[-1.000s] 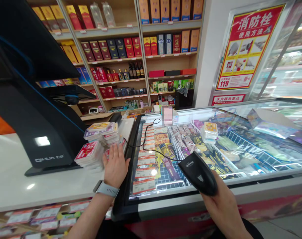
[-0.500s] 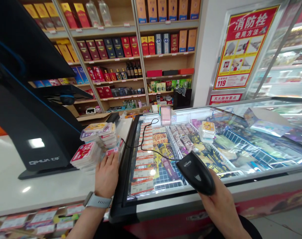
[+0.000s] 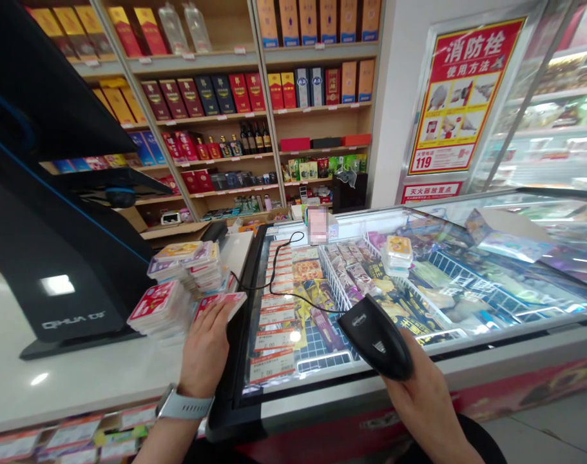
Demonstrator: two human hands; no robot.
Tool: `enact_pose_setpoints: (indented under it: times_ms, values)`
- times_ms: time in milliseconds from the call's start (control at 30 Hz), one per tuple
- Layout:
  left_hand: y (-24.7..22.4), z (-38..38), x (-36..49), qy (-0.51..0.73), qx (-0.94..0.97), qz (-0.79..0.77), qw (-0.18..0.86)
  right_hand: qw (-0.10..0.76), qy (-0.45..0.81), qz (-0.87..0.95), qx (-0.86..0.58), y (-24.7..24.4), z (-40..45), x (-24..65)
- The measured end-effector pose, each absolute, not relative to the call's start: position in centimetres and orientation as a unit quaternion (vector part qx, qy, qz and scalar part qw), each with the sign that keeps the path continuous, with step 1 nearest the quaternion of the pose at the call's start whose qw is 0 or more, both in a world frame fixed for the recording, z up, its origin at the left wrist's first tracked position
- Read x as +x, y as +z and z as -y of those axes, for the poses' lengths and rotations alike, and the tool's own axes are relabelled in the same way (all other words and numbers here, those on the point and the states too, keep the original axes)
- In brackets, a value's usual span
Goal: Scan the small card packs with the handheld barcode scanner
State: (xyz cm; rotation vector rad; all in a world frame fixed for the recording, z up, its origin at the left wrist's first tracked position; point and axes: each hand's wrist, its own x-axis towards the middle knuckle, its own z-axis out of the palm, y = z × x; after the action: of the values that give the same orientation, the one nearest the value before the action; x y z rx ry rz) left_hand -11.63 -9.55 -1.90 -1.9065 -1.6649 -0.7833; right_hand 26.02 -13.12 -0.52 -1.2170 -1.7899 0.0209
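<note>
My right hand [image 3: 416,386] is wrapped around the handle of a black barcode scanner [image 3: 376,338], held over the near edge of the glass-topped freezer. The scanner's cable [image 3: 303,296] curls across the glass to the counter. My left hand [image 3: 206,351], a grey-strapped watch [image 3: 184,405] at its wrist, grips a flat red-and-white pack [image 3: 234,301] at the counter's edge. The fingers cover part of this pack. Close by on the left are a stack of clear packs with red tops [image 3: 158,306] and another stack with yellow and purple tops [image 3: 183,254].
A black checkout terminal [image 3: 75,258] stands on the white counter [image 3: 95,367]. On the freezer glass sit a small stack of yellow-topped packs [image 3: 398,254], an opened carton [image 3: 506,235] and a row of price labels [image 3: 274,338]. Shelves of boxed bottles [image 3: 225,93] line the back wall.
The red-and-white pack under my left fingers has come up and right, and more of it shows beyond the fingertips. My right hand keeps the scanner in nearly the same place.
</note>
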Motion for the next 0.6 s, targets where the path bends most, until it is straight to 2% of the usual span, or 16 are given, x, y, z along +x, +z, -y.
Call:
enact_pose_setpoints:
  times_ms: [467, 600]
  values:
    - [-0.7, 7.7, -8.0, -0.443, -0.676, 0.588, 0.027, 0.47, -0.01, 0.733, -0.492, -0.9, 13.0, 26.0]
    - [-0.8, 6.5, -7.3, -0.463, -0.679, 0.565, -0.072, 0.467, -0.009, 0.733, -0.495, -0.9, 13.0, 26.0]
